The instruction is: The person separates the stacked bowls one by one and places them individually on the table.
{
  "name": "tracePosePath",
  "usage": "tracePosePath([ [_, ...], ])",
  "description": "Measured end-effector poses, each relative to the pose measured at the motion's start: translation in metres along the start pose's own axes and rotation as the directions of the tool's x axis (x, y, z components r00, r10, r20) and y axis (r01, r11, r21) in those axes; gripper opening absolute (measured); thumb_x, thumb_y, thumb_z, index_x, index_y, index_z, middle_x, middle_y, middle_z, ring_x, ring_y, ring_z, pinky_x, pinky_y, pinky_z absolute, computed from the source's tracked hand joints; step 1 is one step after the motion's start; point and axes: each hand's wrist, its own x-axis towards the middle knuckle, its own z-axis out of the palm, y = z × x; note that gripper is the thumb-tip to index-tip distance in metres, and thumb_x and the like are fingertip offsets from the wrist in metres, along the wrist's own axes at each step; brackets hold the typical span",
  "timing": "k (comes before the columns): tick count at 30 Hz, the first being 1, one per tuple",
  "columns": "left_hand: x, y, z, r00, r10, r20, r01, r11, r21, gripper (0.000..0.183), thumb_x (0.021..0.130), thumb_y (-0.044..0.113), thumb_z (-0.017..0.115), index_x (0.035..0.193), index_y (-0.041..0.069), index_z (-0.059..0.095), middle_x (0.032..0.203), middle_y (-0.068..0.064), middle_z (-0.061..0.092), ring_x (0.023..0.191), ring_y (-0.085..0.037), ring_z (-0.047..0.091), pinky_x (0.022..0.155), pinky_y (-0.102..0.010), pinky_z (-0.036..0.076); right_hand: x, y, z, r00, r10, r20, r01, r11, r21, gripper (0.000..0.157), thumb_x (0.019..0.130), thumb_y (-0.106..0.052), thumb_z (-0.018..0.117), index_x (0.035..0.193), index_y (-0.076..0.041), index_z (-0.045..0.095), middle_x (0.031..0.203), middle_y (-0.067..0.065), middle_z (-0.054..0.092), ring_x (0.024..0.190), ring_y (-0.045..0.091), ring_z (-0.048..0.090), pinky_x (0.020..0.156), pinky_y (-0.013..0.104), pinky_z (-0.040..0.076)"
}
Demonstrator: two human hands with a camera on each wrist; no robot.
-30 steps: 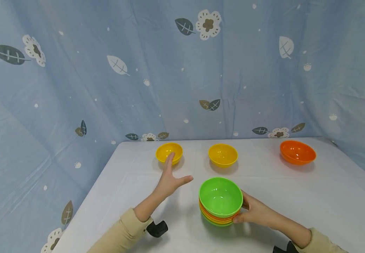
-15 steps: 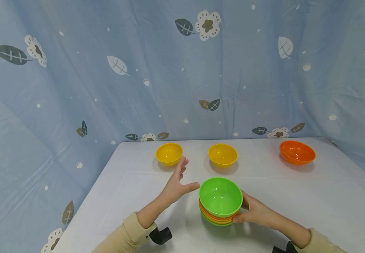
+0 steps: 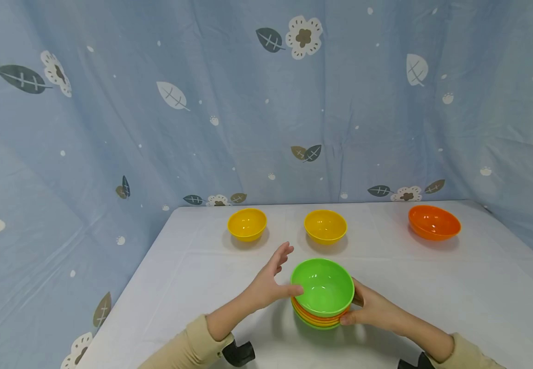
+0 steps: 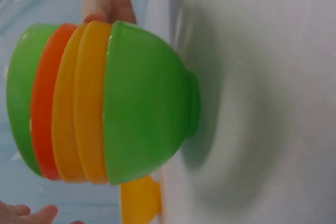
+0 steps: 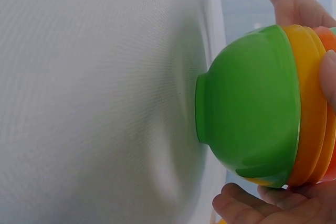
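A stack of nested bowls stands upright near the front of the table: a green bowl [image 3: 323,288] on top, an orange bowl [image 4: 44,103] under it, two yellow bowls [image 4: 90,103], and a green bowl [image 5: 252,103] at the bottom. My right hand [image 3: 374,307] grips the stack's right side, thumb [image 5: 328,80] toward me and fingers round the far side. Whether the stack's foot touches the cloth I cannot tell. At the stack's left, my left hand [image 3: 266,289] is spread, holding nothing; its thumb overlaps the top rim in the head view, contact unclear.
Along the back of the white-covered table [image 3: 192,261] sit a yellow bowl [image 3: 247,225] at left, another yellow bowl [image 3: 325,227] mid-way, and an orange bowl [image 3: 434,223] at right. A blue patterned curtain [image 3: 229,102] hangs behind and along the left.
My left hand has moved right and toward me, from in front of the left yellow bowl to the stack's left side. The right hand and the stack have stayed put.
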Motion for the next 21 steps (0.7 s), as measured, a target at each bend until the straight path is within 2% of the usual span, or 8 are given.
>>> tracePosePath([
  [8,-0.001,0.000,0.008,0.998,-0.016,0.063,0.015,1.000,0.011,0.104,0.070,0.053,0.072,0.147,0.012,0.015,0.149,-0.002,0.027,0.135,-0.030,0.026,0.108,-0.047,0.025,-0.001,-0.001,0.000,1.000,-0.004,-0.005,0.004,1.000,-0.012,0.093,0.079,-0.024,0.072,0.143,0.006,0.011,0.141,0.029,0.029,0.125,0.048,0.032,0.098,0.060,0.031],
  [14,-0.002,0.000,0.016,0.994,-0.044,0.102,0.040,0.998,0.041,0.108,0.067,0.047,0.077,0.147,0.012,0.013,0.149,-0.006,0.024,0.136,-0.025,0.023,0.107,-0.049,0.025,0.000,0.002,0.001,1.000,0.005,-0.014,-0.005,1.000,0.001,0.095,0.078,-0.024,0.073,0.144,0.004,0.009,0.142,0.028,0.029,0.126,0.047,0.032,0.098,0.060,0.031],
  [18,-0.002,-0.001,0.021,0.992,-0.053,0.112,0.048,0.998,0.047,0.111,0.066,0.042,0.080,0.148,0.013,0.010,0.150,-0.008,0.022,0.136,-0.025,0.023,0.107,-0.050,0.024,-0.001,0.002,0.001,0.999,-0.026,-0.020,0.026,1.000,0.000,0.095,0.079,-0.023,0.073,0.143,0.005,0.008,0.140,0.030,0.030,0.124,0.047,0.034,0.096,0.061,0.033],
  [21,-0.002,0.000,0.022,0.992,-0.036,0.120,0.035,0.999,0.012,0.115,0.065,0.044,0.080,0.148,0.012,0.006,0.151,-0.010,0.018,0.135,-0.026,0.025,0.106,-0.048,0.026,-0.001,0.002,0.001,0.998,-0.053,-0.018,0.053,0.999,-0.002,0.094,0.079,-0.022,0.072,0.142,0.008,0.008,0.138,0.031,0.031,0.123,0.048,0.035,0.095,0.061,0.033],
])
